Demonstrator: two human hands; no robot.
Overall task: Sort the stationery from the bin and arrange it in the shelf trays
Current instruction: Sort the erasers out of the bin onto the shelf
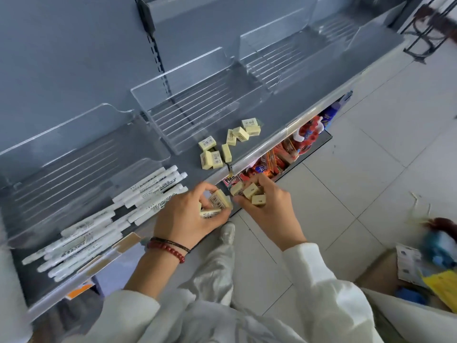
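Left hand [183, 219]: curled round a clutch of erasers [220, 201], just off the front edge of the shelf [272, 115].
Right hand [272, 214]: close beside the left, gripping several more erasers with the fingers bent over them.
Loose pile [217, 154]: more of the same lay scattered on the shelf, just in front of the middle tray [188, 78], none inside it.
Pens [103, 219]: heaped at the mouth of the left tray [81, 125], half out of it.
Risk: both fists looked overfull and hung over the floor, so a block could slip out and drop. A careless tip could also knock the loose pile off the edge.
Hard to see: the bin [376, 268] at lower right was blurred, probably cardboard. The fingers hid how many erasers each hand held.
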